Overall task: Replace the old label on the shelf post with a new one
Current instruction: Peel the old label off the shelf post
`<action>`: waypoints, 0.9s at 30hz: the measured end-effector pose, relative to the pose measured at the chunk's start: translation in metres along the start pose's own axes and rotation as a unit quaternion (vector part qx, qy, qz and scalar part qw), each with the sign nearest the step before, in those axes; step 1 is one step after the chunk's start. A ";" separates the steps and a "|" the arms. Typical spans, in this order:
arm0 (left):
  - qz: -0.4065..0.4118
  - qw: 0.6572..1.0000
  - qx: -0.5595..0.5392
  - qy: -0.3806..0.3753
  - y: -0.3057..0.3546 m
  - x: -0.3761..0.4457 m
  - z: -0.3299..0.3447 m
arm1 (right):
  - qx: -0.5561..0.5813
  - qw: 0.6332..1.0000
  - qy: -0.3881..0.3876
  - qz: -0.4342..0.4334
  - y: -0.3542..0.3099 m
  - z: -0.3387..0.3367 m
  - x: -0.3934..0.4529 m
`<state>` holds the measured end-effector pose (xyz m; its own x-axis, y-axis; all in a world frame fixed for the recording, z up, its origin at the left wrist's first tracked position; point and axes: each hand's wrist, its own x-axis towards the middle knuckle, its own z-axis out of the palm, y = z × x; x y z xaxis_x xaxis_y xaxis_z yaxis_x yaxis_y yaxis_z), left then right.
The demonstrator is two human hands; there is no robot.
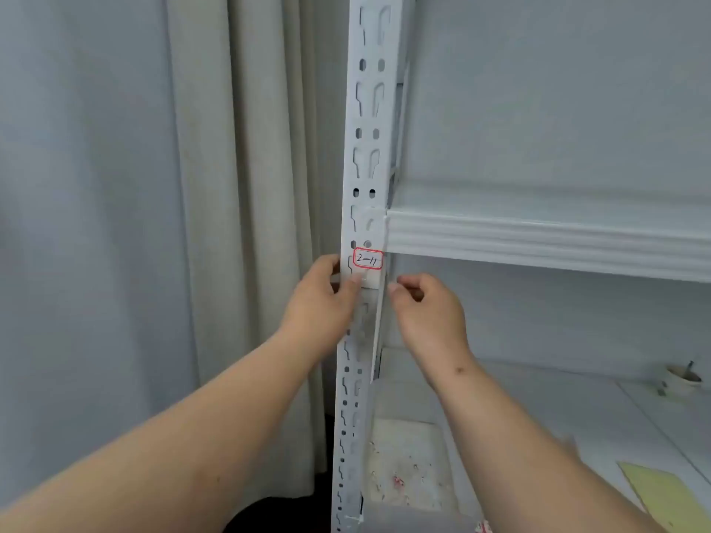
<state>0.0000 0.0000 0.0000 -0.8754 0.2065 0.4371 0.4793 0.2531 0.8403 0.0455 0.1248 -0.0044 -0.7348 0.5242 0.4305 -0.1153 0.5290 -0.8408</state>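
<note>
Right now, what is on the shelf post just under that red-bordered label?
Directly below the label sits a plain white patch on the shelf post. The left hand's thumb covers part of it, so its left end is hidden. Whether it bears writing cannot be told.

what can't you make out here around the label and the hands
Head view only:
- Whether the red-bordered label reading 2-11 is the old or the new one.
- What the left hand thumb presses on the shelf post: a pale patch, blurred, partly covered by the thumb.
- Whether the right hand pinches anything: curled fingertips hide it.
- Contents of the small bowl: too small.
- The yellow sheet: cut by the edge.
</note>
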 end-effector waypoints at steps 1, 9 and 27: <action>-0.001 1.000 -0.019 0.005 -0.001 0.003 0.002 | 0.045 0.999 0.007 0.000 -0.002 0.004 0.002; -0.001 0.992 -0.123 0.020 -0.013 0.018 0.015 | 0.126 0.984 0.117 -0.053 -0.006 0.033 0.006; -0.022 0.992 -0.125 0.006 -0.011 0.013 0.014 | 0.175 0.977 0.120 0.013 -0.017 0.031 0.004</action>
<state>-0.0156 0.0136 -0.0080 -0.8960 0.1898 0.4014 0.4120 0.0183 0.9110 0.0239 0.0974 0.0020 -0.5681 0.6978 0.4364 -0.3503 0.2748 -0.8954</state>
